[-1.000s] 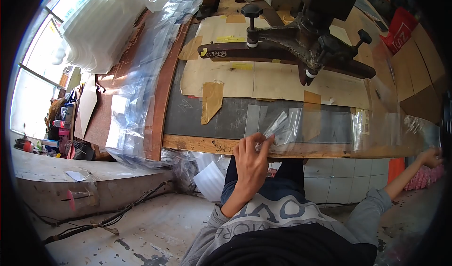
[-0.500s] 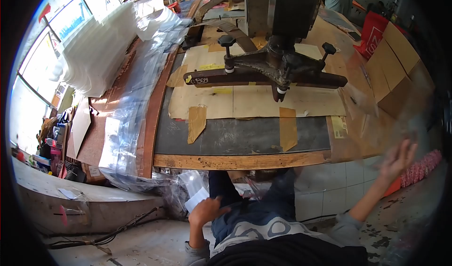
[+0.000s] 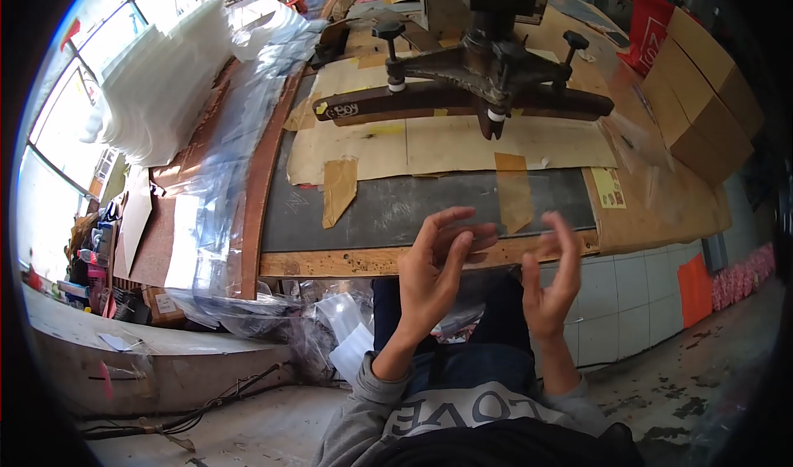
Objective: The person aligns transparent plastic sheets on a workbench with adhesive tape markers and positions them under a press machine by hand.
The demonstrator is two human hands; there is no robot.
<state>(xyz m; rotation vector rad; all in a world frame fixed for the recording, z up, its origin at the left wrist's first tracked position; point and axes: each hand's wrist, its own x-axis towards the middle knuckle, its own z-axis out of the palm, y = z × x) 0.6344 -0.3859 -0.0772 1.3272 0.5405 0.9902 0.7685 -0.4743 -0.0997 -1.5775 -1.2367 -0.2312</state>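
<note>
In front of the table's near wooden edge (image 3: 372, 265), my left hand (image 3: 429, 269) is raised with its fingers apart and bent, nothing in it. My right hand (image 3: 552, 289) faces it, fingers curved and spread, also holding nothing; its fingertips are slightly blurred. Beyond both hands hangs a dark metal press head with a long bar (image 3: 462, 105) and black knobs. Under the bar lies pale card (image 3: 363, 149), fixed with strips of brown tape (image 3: 339, 190) to a dark grey board (image 3: 388, 207).
Clear plastic sheets (image 3: 219, 153) run along the left side, beside a stack of white foam sheets (image 3: 161, 87). On the right are clear plastic (image 3: 621, 111), a cardboard box (image 3: 702, 95) and a red bag (image 3: 647, 33). Cables (image 3: 215, 405) lie on the floor.
My right hand has come in from the far right, where a blurred clear sheet was near it. The left hand has risen from beside my leg. The view has shifted slightly.
</note>
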